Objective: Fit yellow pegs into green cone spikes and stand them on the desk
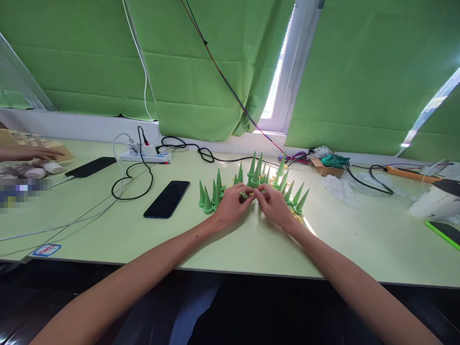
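Observation:
My left hand point(233, 206) is closed around a green cone-shaped piece point(245, 195), which lies sideways and is partly hidden by the fingers. At its end, between both hands, is a small yellow piece point(252, 194). My right hand point(273, 205) is closed, its fingertips pinched at that yellow piece. Several more green cones point(207, 201) stand upright on the table around and behind my hands. Small yellow pieces point(296, 216) lie among the cones and beside my right wrist.
A black phone point(167, 199) lies left of the cones. Behind it are a power strip point(145, 154) and looped cables point(132, 182). A co-worker's hand point(32, 152) is at far left. Rightward are a small cardboard box point(326, 168), plastic bags point(339, 188) and a white cup point(433, 201).

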Available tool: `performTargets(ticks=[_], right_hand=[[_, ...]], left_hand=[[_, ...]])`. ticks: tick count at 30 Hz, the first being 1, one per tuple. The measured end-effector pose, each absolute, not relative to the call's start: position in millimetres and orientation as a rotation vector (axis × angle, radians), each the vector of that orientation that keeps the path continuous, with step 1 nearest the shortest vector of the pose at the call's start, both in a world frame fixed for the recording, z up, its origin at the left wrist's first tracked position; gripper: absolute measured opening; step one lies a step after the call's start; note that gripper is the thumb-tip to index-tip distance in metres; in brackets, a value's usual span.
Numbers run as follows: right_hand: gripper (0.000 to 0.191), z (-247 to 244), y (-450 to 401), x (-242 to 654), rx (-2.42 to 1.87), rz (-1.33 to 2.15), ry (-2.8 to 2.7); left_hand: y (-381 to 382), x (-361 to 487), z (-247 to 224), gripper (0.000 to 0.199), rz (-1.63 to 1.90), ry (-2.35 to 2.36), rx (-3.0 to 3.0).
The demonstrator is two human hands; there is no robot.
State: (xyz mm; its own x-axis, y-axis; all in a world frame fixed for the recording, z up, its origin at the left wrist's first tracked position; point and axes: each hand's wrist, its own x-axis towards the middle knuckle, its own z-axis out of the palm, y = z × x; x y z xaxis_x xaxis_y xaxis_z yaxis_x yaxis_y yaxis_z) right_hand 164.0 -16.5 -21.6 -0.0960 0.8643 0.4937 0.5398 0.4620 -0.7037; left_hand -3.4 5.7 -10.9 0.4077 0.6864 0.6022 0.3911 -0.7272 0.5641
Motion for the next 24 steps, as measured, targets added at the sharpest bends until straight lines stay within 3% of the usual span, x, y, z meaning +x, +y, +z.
performTargets(ticks=[17, 24], right_hand=[[0.047, -21.3, -12.3, 165.0, -1.247, 0.257, -1.771], [0.029, -21.3, -15.0, 166.1, -1.192, 0.394, -1.768]], left_hand=[[6.8, -3.4, -11.3, 0.017, 1.167, 0.928, 2.368], [7.1, -4.1, -11.1, 0.016, 1.196, 0.951, 2.367]])
